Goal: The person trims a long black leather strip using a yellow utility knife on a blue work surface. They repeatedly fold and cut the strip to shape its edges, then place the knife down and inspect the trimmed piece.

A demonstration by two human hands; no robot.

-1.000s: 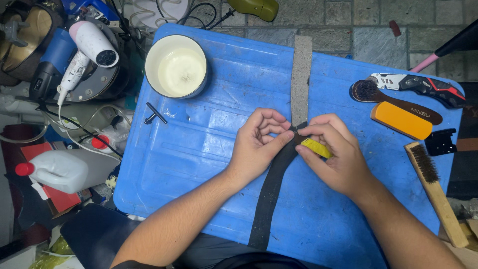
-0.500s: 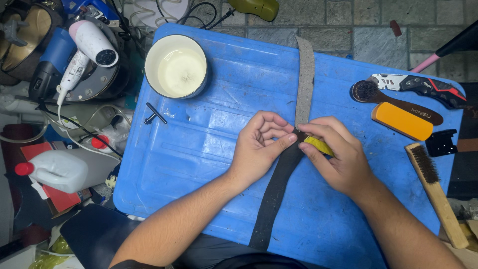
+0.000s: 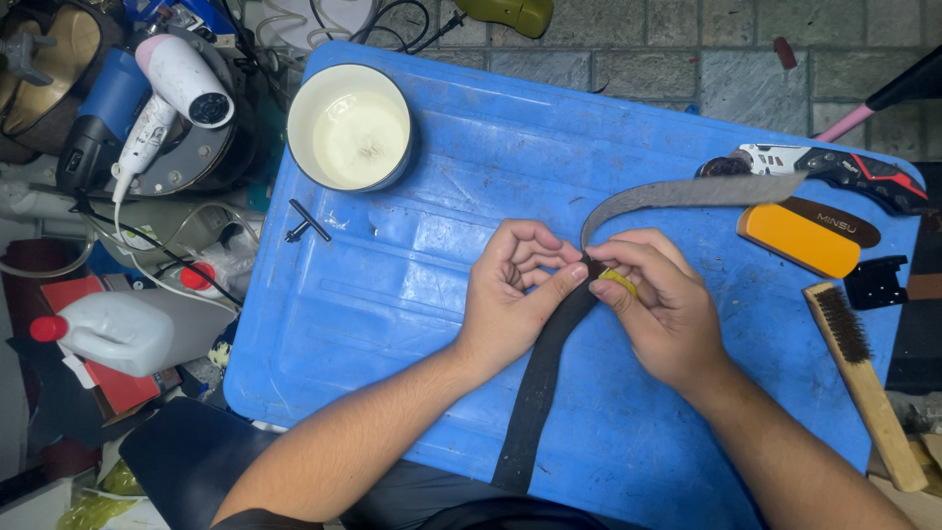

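A long dark strap (image 3: 538,378) lies on a blue plastic board (image 3: 412,275). Its near end hangs over the board's front edge; its far, grey end (image 3: 687,191) bends to the right toward the tools. My left hand (image 3: 515,290) pinches the strap at the bend with thumb and fingers. My right hand (image 3: 662,309) grips the strap at the same spot, together with a small yellow object (image 3: 620,282) that my fingers mostly hide.
A round tin of pale paste (image 3: 350,128) and a small black key (image 3: 306,224) sit at the board's far left. At right lie a utility knife (image 3: 834,167), an orange block (image 3: 797,238), a black clip (image 3: 875,282) and a wire brush (image 3: 863,378). A hair dryer (image 3: 172,93) and white bottle (image 3: 113,332) lie left.
The strap's far end has swung from pointing straight away to curving right toward the knife. Both hands stay at the same spot on the strap.
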